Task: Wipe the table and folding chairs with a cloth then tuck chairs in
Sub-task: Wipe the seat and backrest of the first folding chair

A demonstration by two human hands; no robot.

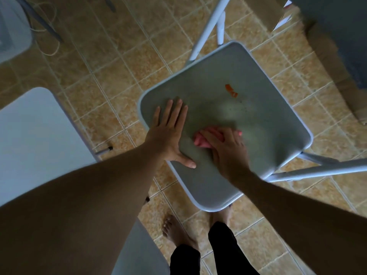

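Observation:
A grey folding chair seat (258,108) fills the middle of the view, seen from above. My left hand (168,133) lies flat on its left part with the fingers straight and spread. My right hand (226,147) grips a bunched pink cloth (200,140) and presses it on the seat just right of the left hand. An orange scrap (231,90) and a few dark specks lie on the seat beyond the cloth. A pale smear shows near the seat's middle.
A second grey chair seat (33,139) is at the left. White chair legs (210,26) reach away at the top and at the right. Cardboard (337,62) lies at the upper right. My bare feet (176,233) stand on tan floor tiles below the seat.

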